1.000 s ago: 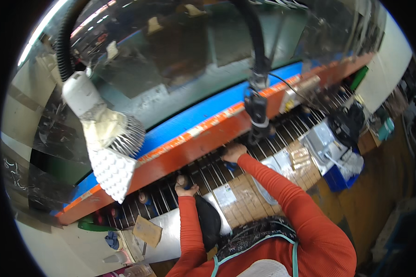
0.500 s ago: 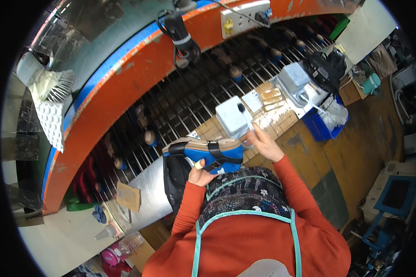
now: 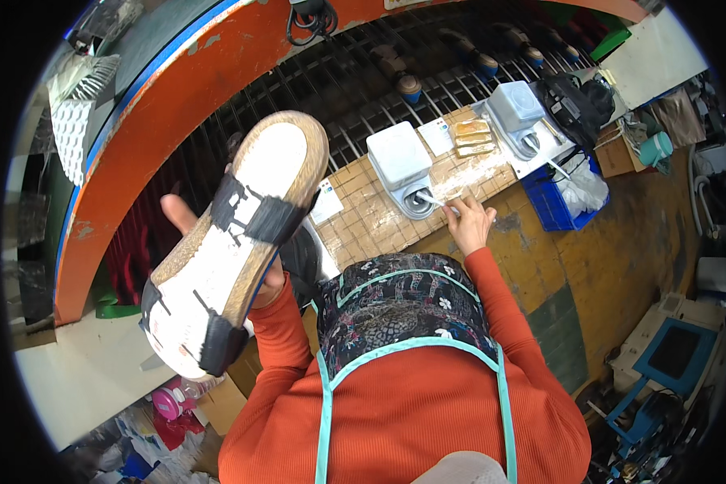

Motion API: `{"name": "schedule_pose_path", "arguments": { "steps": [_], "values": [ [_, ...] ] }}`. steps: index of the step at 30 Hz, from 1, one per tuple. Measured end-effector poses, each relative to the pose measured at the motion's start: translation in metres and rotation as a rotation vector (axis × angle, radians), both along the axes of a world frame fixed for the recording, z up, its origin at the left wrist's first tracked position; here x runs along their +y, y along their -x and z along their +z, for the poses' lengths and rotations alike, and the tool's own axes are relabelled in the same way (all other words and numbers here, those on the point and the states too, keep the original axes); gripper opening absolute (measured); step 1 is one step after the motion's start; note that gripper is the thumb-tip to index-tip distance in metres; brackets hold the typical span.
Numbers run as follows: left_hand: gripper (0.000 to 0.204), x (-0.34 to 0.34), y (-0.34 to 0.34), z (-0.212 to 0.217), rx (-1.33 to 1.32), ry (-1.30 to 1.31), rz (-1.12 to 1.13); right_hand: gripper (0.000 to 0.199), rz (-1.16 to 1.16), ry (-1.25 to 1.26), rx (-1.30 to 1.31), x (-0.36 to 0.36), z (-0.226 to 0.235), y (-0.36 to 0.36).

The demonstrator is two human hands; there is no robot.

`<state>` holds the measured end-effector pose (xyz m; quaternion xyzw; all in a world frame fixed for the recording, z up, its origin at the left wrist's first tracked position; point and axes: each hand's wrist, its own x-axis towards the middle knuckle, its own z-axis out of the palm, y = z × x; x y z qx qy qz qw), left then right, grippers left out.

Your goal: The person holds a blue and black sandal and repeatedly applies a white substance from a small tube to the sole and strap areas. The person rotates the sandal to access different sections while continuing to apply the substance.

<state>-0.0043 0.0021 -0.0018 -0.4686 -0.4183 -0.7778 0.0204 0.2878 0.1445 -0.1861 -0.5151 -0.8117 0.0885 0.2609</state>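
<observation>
A sandal upper on a shoe last (image 3: 254, 214) is lifted at the left, its white underside turned up, with black straps folded across it and a cork-coloured rim. My left hand (image 3: 273, 284) grips it from behind; a finger or thumb sticks out past the far edge and most of the palm is hidden. At the middle, my right hand (image 3: 469, 223) pinches a thin white handle (image 3: 434, 199), whose other end reaches into a round dish (image 3: 416, 203). That dish adjoins a pale box-shaped container (image 3: 399, 157). What the dish holds is hard to make out.
Behind the board (image 3: 355, 218) runs a rod conveyor (image 3: 343, 137) carrying several lasts under an orange arched housing (image 3: 194, 89). A second pale container (image 3: 516, 105) with its dish stands further right, by a blue bin (image 3: 561, 206). Pink-lidded bottle (image 3: 169, 402) lies lower left.
My left hand has raised the sandal to the left, turning its underside up. My right hand has lowered the handle's end from the container's top into the dish.
</observation>
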Motion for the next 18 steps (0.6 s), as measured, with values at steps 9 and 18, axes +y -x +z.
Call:
{"name": "schedule_pose_path", "arguments": {
  "steps": [9, 18],
  "values": [
    [0.089, 0.005, 0.001, 0.000, 0.098, -0.049, 0.071, 0.013, 0.005, 0.018, -0.048, -0.001, -0.003, 0.004],
    [0.060, 0.001, 0.017, -0.007, -0.785, 0.006, -0.678, 0.029, -0.118, 1.056, 0.619, 0.003, -0.014, -0.022]
  ]
}}
